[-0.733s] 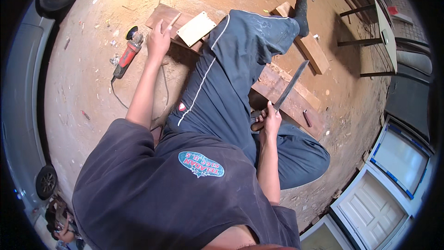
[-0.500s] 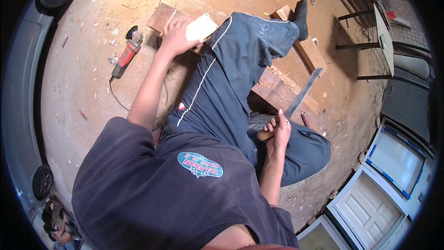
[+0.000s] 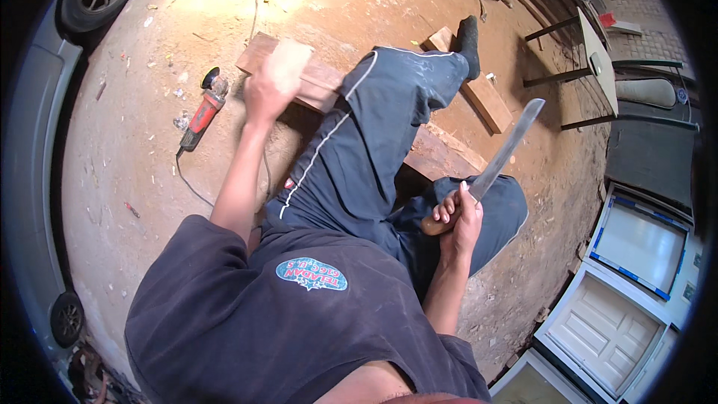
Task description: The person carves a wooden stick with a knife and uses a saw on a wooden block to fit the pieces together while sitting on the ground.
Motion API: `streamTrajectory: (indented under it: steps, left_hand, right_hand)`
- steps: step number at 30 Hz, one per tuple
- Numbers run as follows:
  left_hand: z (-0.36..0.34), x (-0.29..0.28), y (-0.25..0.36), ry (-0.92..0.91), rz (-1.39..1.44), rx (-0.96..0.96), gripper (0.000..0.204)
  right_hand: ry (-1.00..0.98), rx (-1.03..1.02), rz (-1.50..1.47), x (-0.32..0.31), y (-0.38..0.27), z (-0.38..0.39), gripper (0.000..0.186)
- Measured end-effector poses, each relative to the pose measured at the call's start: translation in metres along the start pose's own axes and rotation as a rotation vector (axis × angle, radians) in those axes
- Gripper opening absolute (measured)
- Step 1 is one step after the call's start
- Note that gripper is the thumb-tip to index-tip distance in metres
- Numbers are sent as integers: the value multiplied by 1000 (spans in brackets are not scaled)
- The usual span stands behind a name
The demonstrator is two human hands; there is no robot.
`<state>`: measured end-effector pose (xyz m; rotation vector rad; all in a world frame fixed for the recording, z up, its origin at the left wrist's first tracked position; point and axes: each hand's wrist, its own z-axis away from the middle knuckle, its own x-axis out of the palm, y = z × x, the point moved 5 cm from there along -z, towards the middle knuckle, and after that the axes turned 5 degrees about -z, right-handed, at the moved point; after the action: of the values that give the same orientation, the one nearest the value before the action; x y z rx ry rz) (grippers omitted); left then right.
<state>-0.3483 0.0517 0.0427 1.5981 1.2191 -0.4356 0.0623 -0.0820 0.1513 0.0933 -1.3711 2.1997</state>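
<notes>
The right hand point(image 3: 464, 218) grips the likely stiff, blade-heavy knife point(image 3: 510, 151), best held by its near handle point(image 3: 432, 226), while the left hand point(image 3: 266, 96) clasps a pale slab point(image 3: 292, 56).

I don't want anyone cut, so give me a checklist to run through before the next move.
1. Right hand wrapped round the handle of the long knife: ok.
2. Knife blade apart from the left hand: ok, it points up and to the right, well away.
3. Blade clear of the right knee: cannot tell; it crosses in front of the knee in this view, and the gap cannot be judged.
4. Pale piece held firmly in the left hand: cannot tell, both are blurred.
5. Angle grinder out of both hands: ok, it lies on the floor.
6. Gloves worn: not ok, both hands are bare.
</notes>
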Motion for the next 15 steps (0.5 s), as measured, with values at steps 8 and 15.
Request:
streamTrajectory:
  steps: [8,15]
  left_hand:
    - [-20,-85,97,79,622,-128,68]
    - [7,-91,223,-101,986,109,88]
  right_hand:
    - [-22,-78,-53,45,-17,27,28]
    - [-156,-298,-239,84,-73,49,39]
